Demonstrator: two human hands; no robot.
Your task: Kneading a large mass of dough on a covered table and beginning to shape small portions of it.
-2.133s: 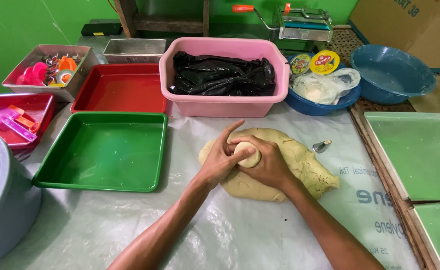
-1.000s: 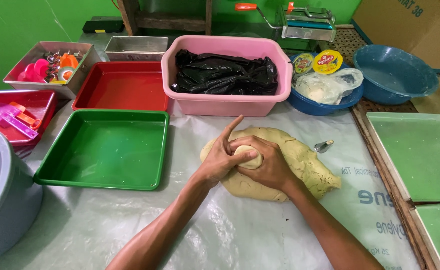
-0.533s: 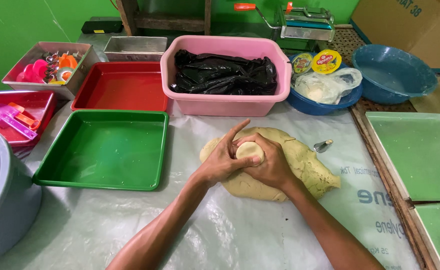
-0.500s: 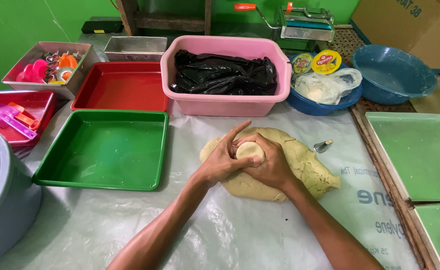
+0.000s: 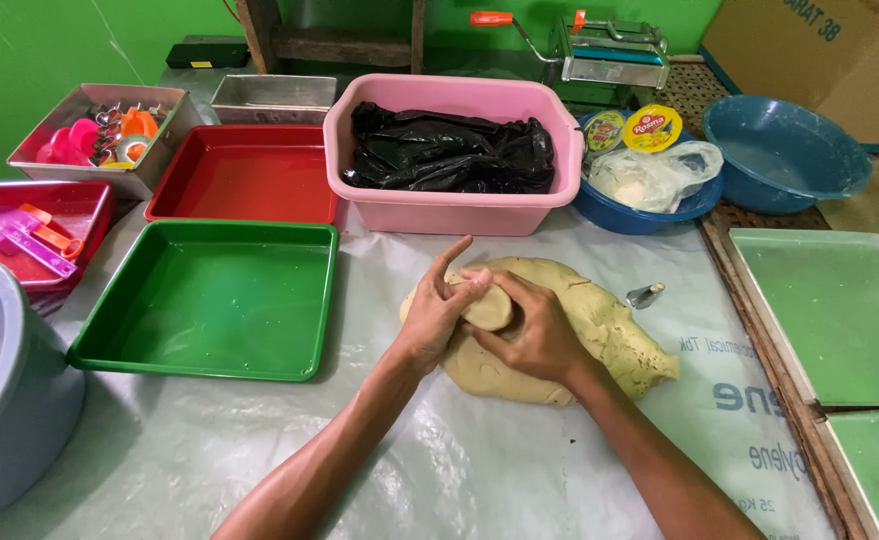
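Dough lump (image 5: 487, 307), small and pale, sits cupped between both hands above the big dough slab (image 5: 600, 335) lying on the plastic sheet (image 5: 440, 460). The left hand (image 5: 438, 315) curls against its near side, forefinger raised; the right hand (image 5: 535, 330) wraps it from the other side, fingers clenched. A small metal cutter (image 5: 646, 295) lies just beside the slab. Left of the hands sits a green tray (image 5: 210, 300); behind, a pink tub (image 5: 450, 215) holds black plastic.

Both forearms reach forward and converge, the left hand (image 5: 438, 315) and right hand (image 5: 532, 330) cupped together, fingers curled.
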